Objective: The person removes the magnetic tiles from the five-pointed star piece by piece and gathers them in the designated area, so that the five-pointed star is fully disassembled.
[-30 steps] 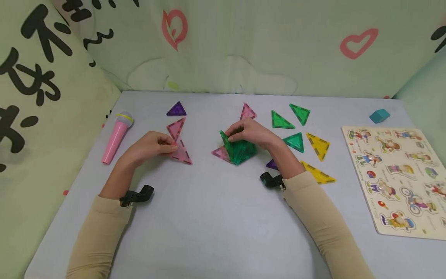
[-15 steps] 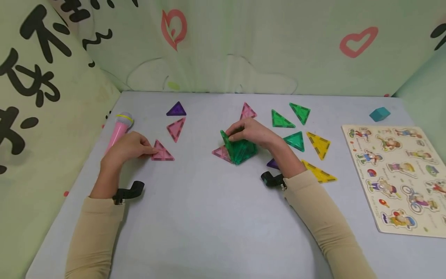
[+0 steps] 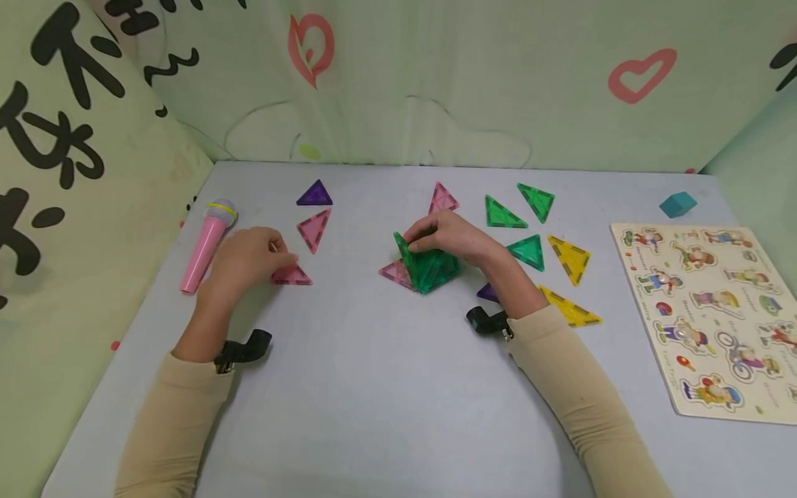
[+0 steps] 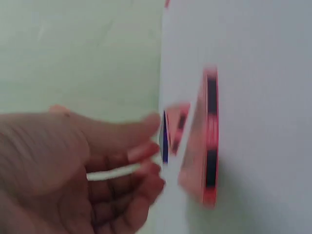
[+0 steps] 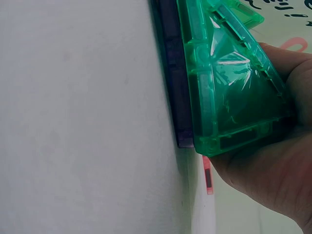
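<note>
Holding the green tile pyramid (image 3: pixel 428 266) from above, the right hand (image 3: pixel 451 238) has its fingers curled round the top edges; the right wrist view shows the palm (image 5: pixel 273 170) wrapped against the green faces (image 5: pixel 229 83). The pyramid sits mid-worktop (image 3: pixel 373 387), on a pink tile (image 3: pixel 394 273) that pokes out to its left.

Left hand (image 3: pixel 245 259) is well apart from it, over by the pink microphone (image 3: pixel 208 245), fingertips at the left corner of a flat pink triangle (image 3: pixel 291 275). Wrist view is blurred: fingers (image 4: pixel 141 170) loosely bent, just beside the tile's edge (image 4: pixel 207 141), and whether they pinch it I cannot tell.

Loose green triangles (image 3: pixel 523 250) and yellow triangles (image 3: pixel 568 259) lie right of the pyramid.
</note>
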The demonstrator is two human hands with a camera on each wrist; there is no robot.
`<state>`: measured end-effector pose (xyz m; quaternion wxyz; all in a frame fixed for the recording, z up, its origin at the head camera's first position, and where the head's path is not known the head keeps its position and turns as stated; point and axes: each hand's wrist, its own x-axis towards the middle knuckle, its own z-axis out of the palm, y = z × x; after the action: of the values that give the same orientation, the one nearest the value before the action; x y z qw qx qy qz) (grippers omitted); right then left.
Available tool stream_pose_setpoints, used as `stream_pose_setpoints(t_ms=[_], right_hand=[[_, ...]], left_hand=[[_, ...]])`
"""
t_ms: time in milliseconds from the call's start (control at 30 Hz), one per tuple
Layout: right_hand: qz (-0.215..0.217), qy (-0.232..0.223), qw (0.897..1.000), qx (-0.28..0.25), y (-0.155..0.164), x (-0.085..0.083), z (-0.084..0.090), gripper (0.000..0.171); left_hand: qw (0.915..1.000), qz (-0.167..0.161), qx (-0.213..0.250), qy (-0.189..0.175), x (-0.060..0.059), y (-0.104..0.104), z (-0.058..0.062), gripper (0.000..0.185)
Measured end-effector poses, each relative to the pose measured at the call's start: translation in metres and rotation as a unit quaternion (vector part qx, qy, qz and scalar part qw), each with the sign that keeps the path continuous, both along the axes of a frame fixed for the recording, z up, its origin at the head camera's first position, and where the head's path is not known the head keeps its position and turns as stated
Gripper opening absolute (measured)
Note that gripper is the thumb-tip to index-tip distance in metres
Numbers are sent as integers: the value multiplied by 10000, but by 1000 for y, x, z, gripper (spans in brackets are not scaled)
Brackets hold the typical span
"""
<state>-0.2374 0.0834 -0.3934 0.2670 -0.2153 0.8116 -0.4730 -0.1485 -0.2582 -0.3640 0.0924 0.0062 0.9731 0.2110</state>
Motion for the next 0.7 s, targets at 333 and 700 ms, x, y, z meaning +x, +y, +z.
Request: stream_pose_setpoints(t_ms=[333,700], right_hand=[[-40,7,10000,24,2,-1,1,23],[-17,5,10000,90,-1,-1,0,21]], left_hand=[[9812,-867,1720,-120,-13,105,-19,32],[9744,-822,2093,-4,-26,133,-29,34]])
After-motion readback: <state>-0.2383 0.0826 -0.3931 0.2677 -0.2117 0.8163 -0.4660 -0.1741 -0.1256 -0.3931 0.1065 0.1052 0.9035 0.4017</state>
